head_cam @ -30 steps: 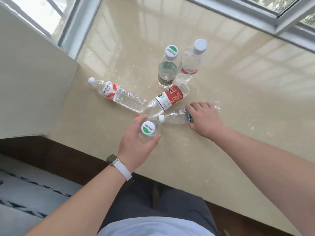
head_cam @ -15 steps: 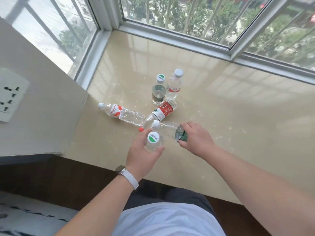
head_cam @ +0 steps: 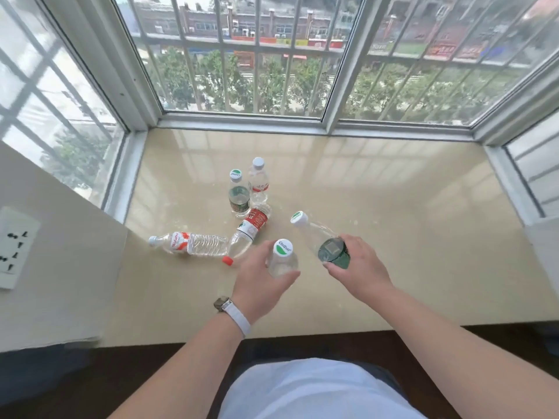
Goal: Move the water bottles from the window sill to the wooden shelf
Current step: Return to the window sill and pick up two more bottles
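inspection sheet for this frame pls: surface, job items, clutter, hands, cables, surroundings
Surface: glossy beige window sill, bare apart from the bottles.
Job's things: six water bottles. Two standing: green-capped bottle and white-capped bottle. Two lying: red-capped bottle and red-and-white-labelled bottle. Two held: upright bottle and tilted bottle. Wooden shelf: not in view.
Clutter: nothing seen.
Grippers: left hand closed around the upright bottle; right hand closed around the tilted bottle's green-labelled base. Watch on left wrist.
Cables: nothing seen.
Surroundings: barred windows on three sides; wall socket at left, nothing plugged in.
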`<state>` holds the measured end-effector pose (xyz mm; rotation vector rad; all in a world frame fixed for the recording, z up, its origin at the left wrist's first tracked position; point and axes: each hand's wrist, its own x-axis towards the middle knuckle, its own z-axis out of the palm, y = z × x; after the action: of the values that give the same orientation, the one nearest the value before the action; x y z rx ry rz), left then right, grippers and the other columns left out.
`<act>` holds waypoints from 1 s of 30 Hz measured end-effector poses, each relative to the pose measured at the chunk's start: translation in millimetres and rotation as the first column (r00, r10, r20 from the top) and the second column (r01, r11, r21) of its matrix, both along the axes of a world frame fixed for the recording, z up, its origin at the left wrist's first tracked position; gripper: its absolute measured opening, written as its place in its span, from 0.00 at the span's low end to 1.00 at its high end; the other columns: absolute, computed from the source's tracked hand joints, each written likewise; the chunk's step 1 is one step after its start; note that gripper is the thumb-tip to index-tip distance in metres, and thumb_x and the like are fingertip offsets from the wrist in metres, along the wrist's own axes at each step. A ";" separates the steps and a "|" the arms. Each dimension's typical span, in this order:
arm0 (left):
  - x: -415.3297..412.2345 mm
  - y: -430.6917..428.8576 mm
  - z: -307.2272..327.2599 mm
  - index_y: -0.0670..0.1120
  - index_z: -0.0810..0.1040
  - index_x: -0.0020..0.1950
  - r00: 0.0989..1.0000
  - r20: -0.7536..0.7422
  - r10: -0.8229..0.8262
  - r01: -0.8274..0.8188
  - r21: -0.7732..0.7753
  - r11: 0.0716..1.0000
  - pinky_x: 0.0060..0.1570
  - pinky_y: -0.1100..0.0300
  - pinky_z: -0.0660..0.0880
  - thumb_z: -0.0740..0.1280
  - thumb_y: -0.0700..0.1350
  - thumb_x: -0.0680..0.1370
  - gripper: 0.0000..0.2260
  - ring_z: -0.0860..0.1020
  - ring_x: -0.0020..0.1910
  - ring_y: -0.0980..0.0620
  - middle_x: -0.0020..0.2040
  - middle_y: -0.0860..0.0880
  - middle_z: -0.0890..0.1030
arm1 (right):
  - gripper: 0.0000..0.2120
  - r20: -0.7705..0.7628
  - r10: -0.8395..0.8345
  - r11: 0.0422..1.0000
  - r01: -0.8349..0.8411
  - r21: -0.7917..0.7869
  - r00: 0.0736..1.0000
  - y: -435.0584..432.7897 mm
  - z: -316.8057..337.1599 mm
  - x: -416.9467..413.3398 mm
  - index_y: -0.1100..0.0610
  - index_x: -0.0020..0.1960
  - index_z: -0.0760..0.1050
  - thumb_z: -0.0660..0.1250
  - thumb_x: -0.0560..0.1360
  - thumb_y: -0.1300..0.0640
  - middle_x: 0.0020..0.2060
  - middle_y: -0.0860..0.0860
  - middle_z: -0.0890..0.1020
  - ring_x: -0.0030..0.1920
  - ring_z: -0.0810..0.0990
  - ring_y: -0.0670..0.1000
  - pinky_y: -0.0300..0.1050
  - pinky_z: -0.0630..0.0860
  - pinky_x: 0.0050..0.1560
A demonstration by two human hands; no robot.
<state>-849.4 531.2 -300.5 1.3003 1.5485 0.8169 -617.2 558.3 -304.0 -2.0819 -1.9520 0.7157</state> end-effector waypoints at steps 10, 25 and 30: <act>105.2 0.2 45.2 0.61 0.73 0.64 0.974 -0.060 -0.217 0.220 0.046 0.974 0.54 0.58 0.77 0.75 0.60 0.65 0.28 0.79 0.54 0.63 0.55 0.63 0.81 | 0.24 -0.291 -0.247 0.950 0.291 0.117 0.924 -47.0 35.3 96.0 0.42 0.61 0.68 0.72 0.68 0.43 0.53 0.40 0.75 0.54 0.74 0.45 0.46 0.73 0.52; 404.7 -33.7 91.0 0.58 0.77 0.61 0.823 -0.066 -0.564 0.567 0.119 0.815 0.50 0.59 0.79 0.76 0.56 0.65 0.25 0.82 0.49 0.61 0.52 0.62 0.83 | 0.25 -0.447 -0.531 0.728 0.657 0.194 0.720 -172.3 78.3 364.7 0.47 0.61 0.70 0.75 0.68 0.45 0.52 0.43 0.75 0.51 0.74 0.43 0.36 0.70 0.49; 507.5 -57.1 102.3 0.53 0.77 0.60 0.696 -0.059 -0.715 0.716 0.123 0.687 0.50 0.58 0.80 0.79 0.48 0.70 0.21 0.82 0.49 0.59 0.52 0.57 0.84 | 0.26 -0.485 -0.655 0.553 0.805 0.215 0.580 -233.7 88.0 440.4 0.46 0.61 0.71 0.76 0.66 0.45 0.53 0.42 0.77 0.51 0.74 0.41 0.30 0.67 0.48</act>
<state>-341.9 474.1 -198.2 1.8343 0.8436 0.3989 -176.8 324.6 -216.0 -2.0313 -0.7543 0.3758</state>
